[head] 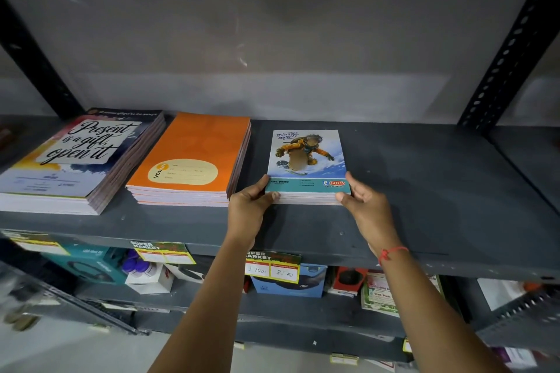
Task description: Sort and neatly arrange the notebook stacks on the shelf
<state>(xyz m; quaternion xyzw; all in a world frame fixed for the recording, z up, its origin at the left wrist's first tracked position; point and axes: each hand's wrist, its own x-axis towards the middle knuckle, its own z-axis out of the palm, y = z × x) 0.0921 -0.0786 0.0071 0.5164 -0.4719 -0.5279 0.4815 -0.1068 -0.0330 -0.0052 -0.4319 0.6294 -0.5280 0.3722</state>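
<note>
Three notebook stacks lie on the dark grey shelf [424, 191]. At the left is a stack with a "Present is a gift, open it" cover [72, 157]. In the middle sits an orange stack [194, 160]. To its right is a smaller stack with a snowboarder cover [307, 160]. My left hand [251, 209] grips that small stack's near left corner, thumb along the front edge. My right hand [366, 206] grips its near right corner. The stack rests flat on the shelf.
Black slotted uprights [509, 48] frame the shelf, and a grey back panel closes it behind. To the right of the small stack the shelf board is bare. Price tags [272, 266] hang on the front lip. The lower shelf holds boxed goods [288, 281].
</note>
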